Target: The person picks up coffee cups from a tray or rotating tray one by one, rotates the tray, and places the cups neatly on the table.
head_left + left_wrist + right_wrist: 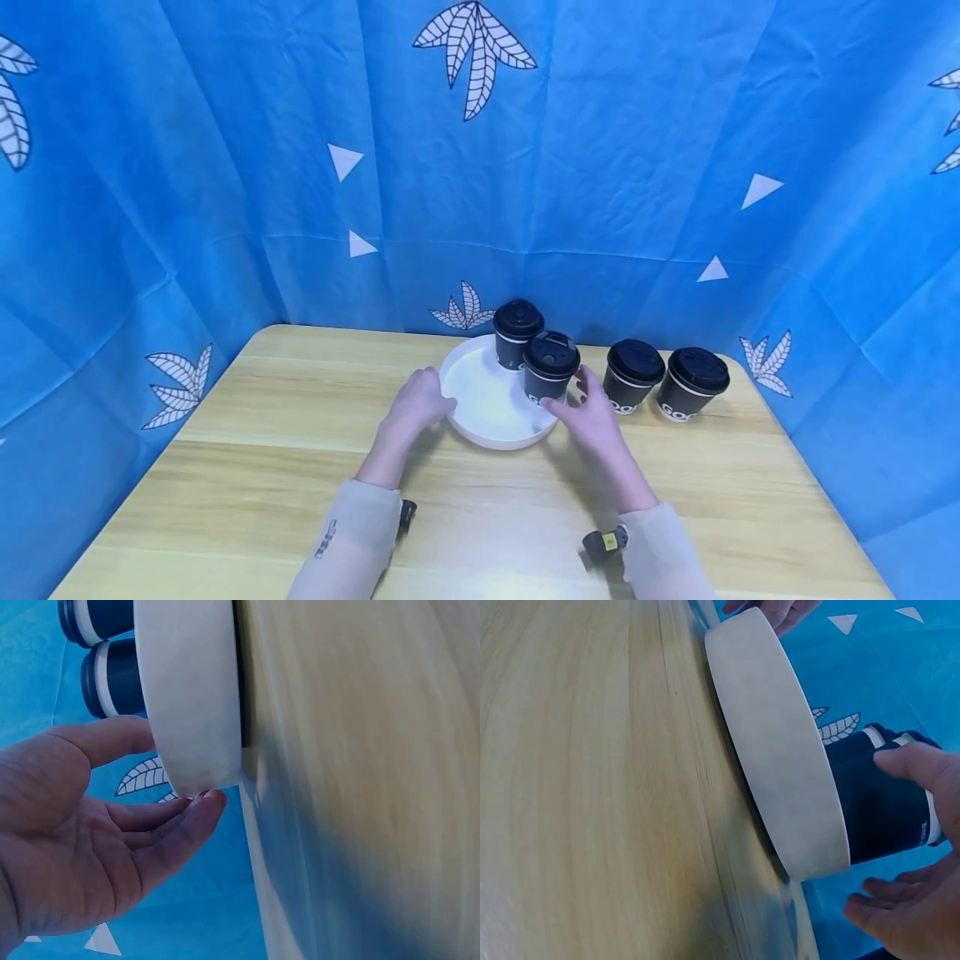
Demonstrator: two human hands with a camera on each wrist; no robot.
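Note:
A round white tray [476, 404] with a low wall lies on the wooden table, carrying two black-lidded paper coffee cups. The back cup [516, 333] stands near the far rim; the front cup [551, 367] is at the tray's right side. At the tray's left, my left hand [416, 404] holds the rim, thumb over the edge and fingertips against the outer wall [195, 697]. My right hand [592, 421] is beside the front cup, its thumb overlapping the cup in the right wrist view and its other fingers spread apart from it.
To the right of the tray stand two more lidded coffee cups, one nearer [633, 375] and one farther right [692, 383]. A blue patterned curtain [600, 167] hangs behind and along both sides of the wooden table [285, 450].

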